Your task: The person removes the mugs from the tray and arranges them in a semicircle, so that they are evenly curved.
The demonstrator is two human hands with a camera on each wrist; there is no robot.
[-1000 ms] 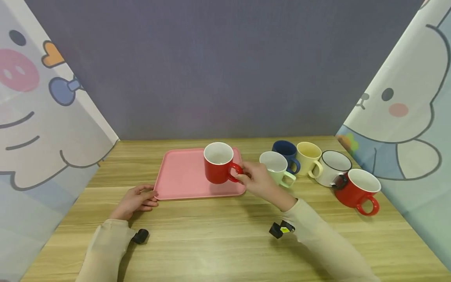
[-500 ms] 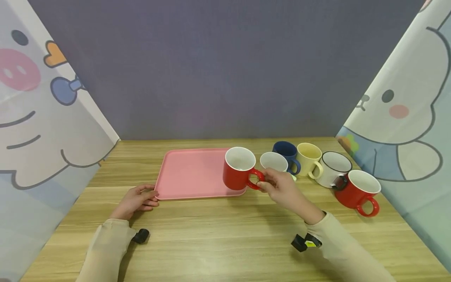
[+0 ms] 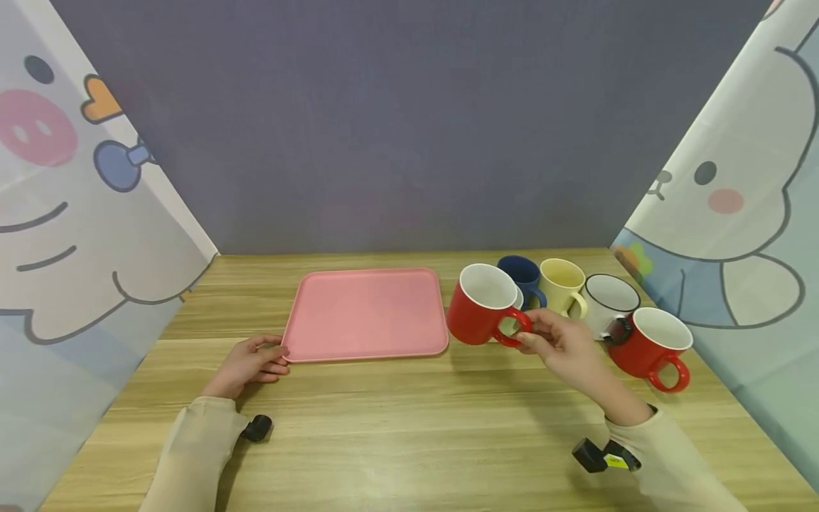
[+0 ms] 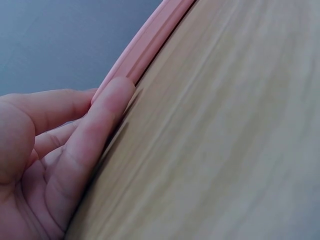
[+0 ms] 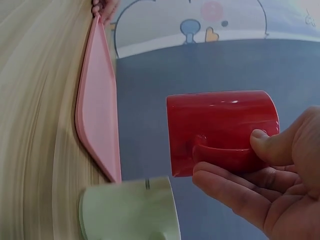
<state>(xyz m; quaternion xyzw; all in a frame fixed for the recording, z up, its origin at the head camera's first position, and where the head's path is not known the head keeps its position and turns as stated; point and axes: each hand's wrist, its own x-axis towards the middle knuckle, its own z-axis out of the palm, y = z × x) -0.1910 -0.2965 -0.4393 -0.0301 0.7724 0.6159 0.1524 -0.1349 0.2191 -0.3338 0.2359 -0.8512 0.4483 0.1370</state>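
Note:
My right hand point(image 3: 566, 350) pinches the handle of a red mug point(image 3: 476, 313) with a white inside, held above the table just right of the pink tray point(image 3: 367, 313). In the right wrist view, the thumb and fingers close round the handle of the red mug point(image 5: 225, 120). Behind the held mug stands a pale green mug, mostly hidden in the head view; its side point(image 5: 127, 210) shows in the right wrist view. At the tray's near left corner my left hand point(image 3: 246, 366) holds the rim, with fingertips on the pink edge point(image 4: 150, 37). No mug stands on the tray.
Right of the tray, a navy mug point(image 3: 520, 270), a yellow mug point(image 3: 560, 281), a white mug with a dark rim point(image 3: 604, 302) and another red mug point(image 3: 646, 348) stand in a slanting row on the wooden table point(image 3: 358, 434). A grey wall point(image 3: 409, 128) rises behind.
My right hand has carried the red mug rightward from over the tray to in front of the pale green mug, which it now mostly covers. My left hand stays at the tray corner.

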